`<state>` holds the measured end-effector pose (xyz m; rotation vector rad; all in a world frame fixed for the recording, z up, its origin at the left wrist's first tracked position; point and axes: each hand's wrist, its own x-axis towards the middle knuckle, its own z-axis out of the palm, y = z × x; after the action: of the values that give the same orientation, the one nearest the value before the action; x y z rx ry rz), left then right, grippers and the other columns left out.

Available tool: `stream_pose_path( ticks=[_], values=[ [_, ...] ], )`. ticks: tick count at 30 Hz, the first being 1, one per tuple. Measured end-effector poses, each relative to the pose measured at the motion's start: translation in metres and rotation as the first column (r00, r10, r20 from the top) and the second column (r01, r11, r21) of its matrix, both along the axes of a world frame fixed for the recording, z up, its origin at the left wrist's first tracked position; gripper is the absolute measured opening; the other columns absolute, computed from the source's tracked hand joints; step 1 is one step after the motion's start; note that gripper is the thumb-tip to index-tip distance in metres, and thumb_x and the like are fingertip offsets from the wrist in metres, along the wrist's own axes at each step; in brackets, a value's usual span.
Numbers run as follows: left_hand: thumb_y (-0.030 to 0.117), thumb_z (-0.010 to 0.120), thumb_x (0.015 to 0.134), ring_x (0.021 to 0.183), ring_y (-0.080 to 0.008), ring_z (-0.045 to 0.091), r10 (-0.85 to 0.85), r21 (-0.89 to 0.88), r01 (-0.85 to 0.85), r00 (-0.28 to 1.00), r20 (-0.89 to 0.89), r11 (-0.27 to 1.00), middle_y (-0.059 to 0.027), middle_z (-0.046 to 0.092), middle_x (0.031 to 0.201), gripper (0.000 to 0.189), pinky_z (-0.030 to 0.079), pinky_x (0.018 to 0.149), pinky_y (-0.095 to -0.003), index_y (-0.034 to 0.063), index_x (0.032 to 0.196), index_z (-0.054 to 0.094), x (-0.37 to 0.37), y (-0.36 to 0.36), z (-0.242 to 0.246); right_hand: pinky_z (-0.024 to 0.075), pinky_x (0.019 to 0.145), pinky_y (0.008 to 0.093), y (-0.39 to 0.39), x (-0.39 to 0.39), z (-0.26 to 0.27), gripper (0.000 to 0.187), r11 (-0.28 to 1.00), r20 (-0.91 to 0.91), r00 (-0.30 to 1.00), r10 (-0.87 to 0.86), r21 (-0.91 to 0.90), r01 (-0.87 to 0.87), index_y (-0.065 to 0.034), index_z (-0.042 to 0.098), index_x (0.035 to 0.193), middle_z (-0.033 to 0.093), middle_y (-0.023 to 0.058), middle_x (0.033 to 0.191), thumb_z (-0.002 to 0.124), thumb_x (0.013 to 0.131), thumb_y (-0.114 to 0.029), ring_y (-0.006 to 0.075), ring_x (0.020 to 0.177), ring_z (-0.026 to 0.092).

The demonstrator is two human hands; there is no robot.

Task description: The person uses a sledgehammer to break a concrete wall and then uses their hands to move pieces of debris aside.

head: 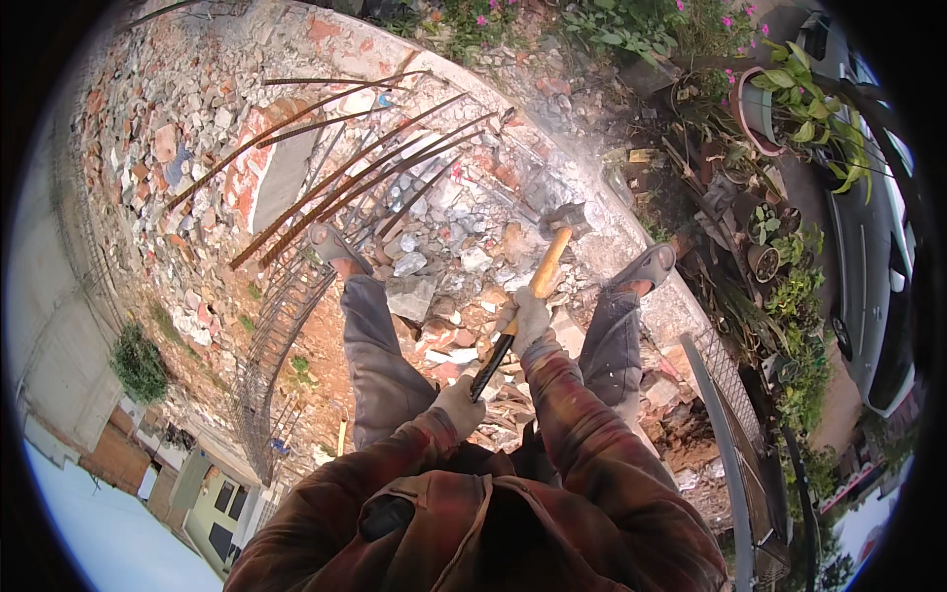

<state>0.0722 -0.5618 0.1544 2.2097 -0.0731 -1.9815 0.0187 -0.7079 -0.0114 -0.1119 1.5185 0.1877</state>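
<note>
A sledgehammer with a wooden handle [548, 268] is held in both of my gloved hands. My left hand [459, 407] grips the black lower end of the handle, close to my body. Further up the shaft, my right hand [530, 320] is wrapped around it near where the black part meets the bare wood. The steel hammer head [566, 220] is down by the broken concrete edge [603, 244], in front of my right foot; whether it touches the concrete I cannot tell. Broken concrete and brick rubble [473, 259] lies between my feet.
Rusty rebar rods [348, 177] stick out across the rubble ahead on the left. A bent steel reinforcement cage [270, 348] lies beside my left leg. A concrete slab piece [285, 177] rests beneath the rods. Potted plants [762, 111] and a parked car [869, 281] stand to the right.
</note>
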Motion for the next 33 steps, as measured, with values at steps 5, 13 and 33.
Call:
stream_pose_path(
  ticks=[5,13,33],
  values=[
    [0.025,0.059,0.085,0.080,-0.0443,0.063,-0.124,0.080,0.128,0.991,-0.057,0.989,-0.0253,0.064,0.080,0.031,0.051,0.067,-0.0506,0.0052,0.107,0.048,0.042,0.029,0.076,0.0346,0.045,0.0316,0.022,0.041,0.109,0.015,0.952,0.116,0.949,-0.293,0.129,0.279,-0.0117,0.039,0.073,0.037,0.0013,0.065,0.050,0.083,-0.010,0.0154,0.049,0.035],
    [0.020,0.071,0.079,0.072,-0.0389,0.065,0.236,-0.786,0.100,0.924,0.301,0.610,-0.0186,0.063,0.079,0.035,0.051,0.059,-0.0437,0.0065,0.106,0.053,0.052,-0.160,-0.020,0.0382,0.051,0.0280,-0.187,0.086,0.209,0.024,0.673,0.620,0.784,-0.027,-0.568,0.473,-0.0073,0.045,0.099,0.048,0.0053,0.075,0.054,0.079,0.003,0.0140,0.056,0.044],
    [0.015,0.058,0.081,0.059,-0.0286,0.059,0.363,0.058,-0.363,0.932,0.000,0.930,-0.0154,0.059,0.065,0.020,0.047,0.058,-0.0382,-0.0019,0.091,0.056,-0.008,0.016,0.005,0.0363,0.040,0.0305,0.013,0.071,0.057,0.015,0.975,0.222,0.953,0.207,-0.122,-0.184,-0.0072,0.051,0.092,0.043,-0.0021,0.058,0.061,0.083,-0.014,0.0122,0.047,0.047]
  ],
)
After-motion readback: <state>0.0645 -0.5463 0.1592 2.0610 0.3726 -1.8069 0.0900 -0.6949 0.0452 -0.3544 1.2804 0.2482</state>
